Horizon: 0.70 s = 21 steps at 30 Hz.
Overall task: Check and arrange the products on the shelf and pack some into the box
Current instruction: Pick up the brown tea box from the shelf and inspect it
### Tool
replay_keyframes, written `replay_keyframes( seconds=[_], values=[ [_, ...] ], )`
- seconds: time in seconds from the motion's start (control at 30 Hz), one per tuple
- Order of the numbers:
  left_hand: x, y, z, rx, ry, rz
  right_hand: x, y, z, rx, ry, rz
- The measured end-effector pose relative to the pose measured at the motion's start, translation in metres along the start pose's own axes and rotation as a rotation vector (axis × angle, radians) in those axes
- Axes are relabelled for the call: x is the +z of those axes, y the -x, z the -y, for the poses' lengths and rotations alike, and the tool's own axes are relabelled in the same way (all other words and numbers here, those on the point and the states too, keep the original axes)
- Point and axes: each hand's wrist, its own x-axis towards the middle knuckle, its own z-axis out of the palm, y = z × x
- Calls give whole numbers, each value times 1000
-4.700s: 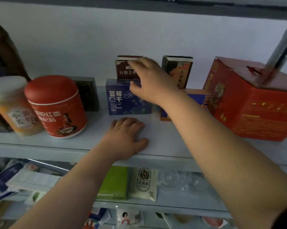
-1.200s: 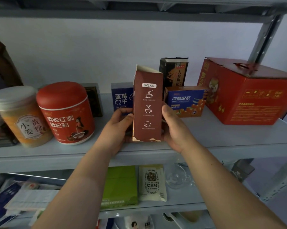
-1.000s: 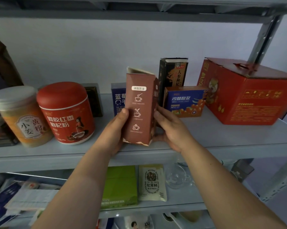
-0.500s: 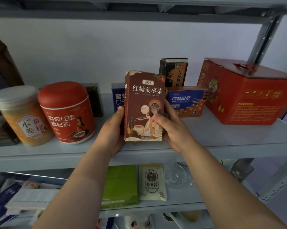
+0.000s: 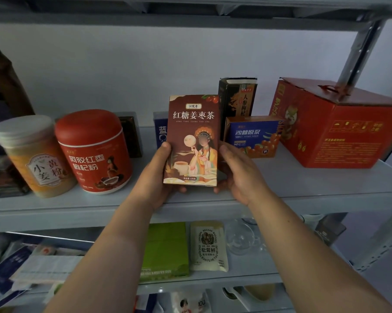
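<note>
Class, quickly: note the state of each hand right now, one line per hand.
Left hand: holds the brown tea box by its left edge.
Right hand: holds the brown tea box by its right edge.

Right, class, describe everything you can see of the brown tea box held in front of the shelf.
The brown tea box is a tall cardboard carton printed with white Chinese characters, red dates at a top corner and a costumed figure beside a cup. It is upright, front face to the camera, before the shelf. The left hand grips its left edge, the right hand its right edge, fingertips curling under its base.
</note>
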Motion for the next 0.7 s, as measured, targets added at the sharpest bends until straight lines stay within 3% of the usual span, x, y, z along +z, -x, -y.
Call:
replay_keyframes(
  seconds=[0.2, 0.43, 0.7],
  values=[
    [1, 7, -6, -67, 33, 58, -2, -1, 1, 26, -132, -17],
    [4, 6, -5, -96, -22, -8, -4, -1, 0, -9, -199, 36],
    [2, -2, -4, -134, -7, -94, 1, 8, 3, -94, 36, 74]
  ],
)
